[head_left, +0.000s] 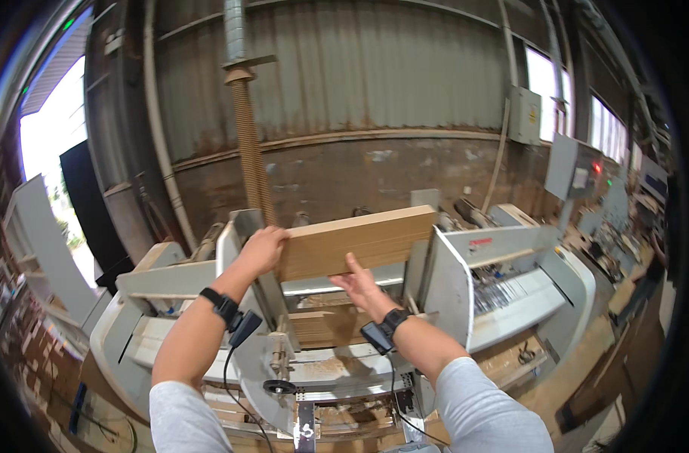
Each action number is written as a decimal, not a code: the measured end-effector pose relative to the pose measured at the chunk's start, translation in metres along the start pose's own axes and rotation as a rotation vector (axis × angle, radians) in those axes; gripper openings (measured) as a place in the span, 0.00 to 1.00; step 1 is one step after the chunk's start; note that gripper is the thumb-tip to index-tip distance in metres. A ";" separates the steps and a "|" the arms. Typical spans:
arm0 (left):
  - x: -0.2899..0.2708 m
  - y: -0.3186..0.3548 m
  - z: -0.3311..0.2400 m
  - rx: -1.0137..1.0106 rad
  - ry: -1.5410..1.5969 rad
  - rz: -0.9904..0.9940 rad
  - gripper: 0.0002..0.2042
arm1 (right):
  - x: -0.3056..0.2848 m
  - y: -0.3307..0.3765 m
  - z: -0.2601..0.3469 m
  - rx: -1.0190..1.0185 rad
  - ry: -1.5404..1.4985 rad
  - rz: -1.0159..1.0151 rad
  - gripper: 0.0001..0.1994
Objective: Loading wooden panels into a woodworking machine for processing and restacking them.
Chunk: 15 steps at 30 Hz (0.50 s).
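Observation:
A long, thick wooden board (352, 245) is held up between two upright grey panels of a machine. Thin lines run along its near face; I cannot tell whether it is one piece or several stacked. My left hand (264, 249) is closed over its left end, fingers at the top corner. Under the lower edge is my right hand (362, 287), its thumb raised against the near face and its other fingers partly hidden below. More wooden boards (322, 328) lie lower down in the machine, beneath the held one.
The grey machine (451, 291) spreads to both sides, with a handwheel (279, 386) low in the middle. A ribbed duct (251, 151) comes down behind it. Cables hang from devices strapped to both wrists. A control box (572, 167) stands at the right, near scattered scraps.

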<state>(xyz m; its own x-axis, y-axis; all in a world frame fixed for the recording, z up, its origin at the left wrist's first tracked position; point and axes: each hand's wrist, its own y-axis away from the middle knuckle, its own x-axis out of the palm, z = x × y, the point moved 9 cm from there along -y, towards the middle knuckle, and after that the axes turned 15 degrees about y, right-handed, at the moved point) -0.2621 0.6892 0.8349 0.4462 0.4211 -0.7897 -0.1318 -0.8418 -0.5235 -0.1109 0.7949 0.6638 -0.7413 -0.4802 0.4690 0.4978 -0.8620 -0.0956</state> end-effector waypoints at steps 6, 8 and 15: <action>0.067 0.021 0.017 -0.230 -0.173 0.413 0.14 | -0.036 0.027 -0.071 0.127 -0.036 -0.121 0.23; 0.079 0.025 0.011 -0.075 -0.410 0.453 0.16 | -0.040 0.039 -0.105 0.271 -0.032 -0.050 0.20; 0.058 -0.001 -0.075 0.186 -0.042 0.262 0.19 | -0.006 0.127 -0.156 0.545 0.002 0.104 0.18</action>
<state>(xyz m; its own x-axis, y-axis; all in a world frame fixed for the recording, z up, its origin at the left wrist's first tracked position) -0.1700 0.6890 0.8132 0.3390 0.2152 -0.9159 -0.3983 -0.8491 -0.3469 -0.1133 0.6625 0.5124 -0.6762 -0.5590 0.4798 0.7291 -0.6010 0.3274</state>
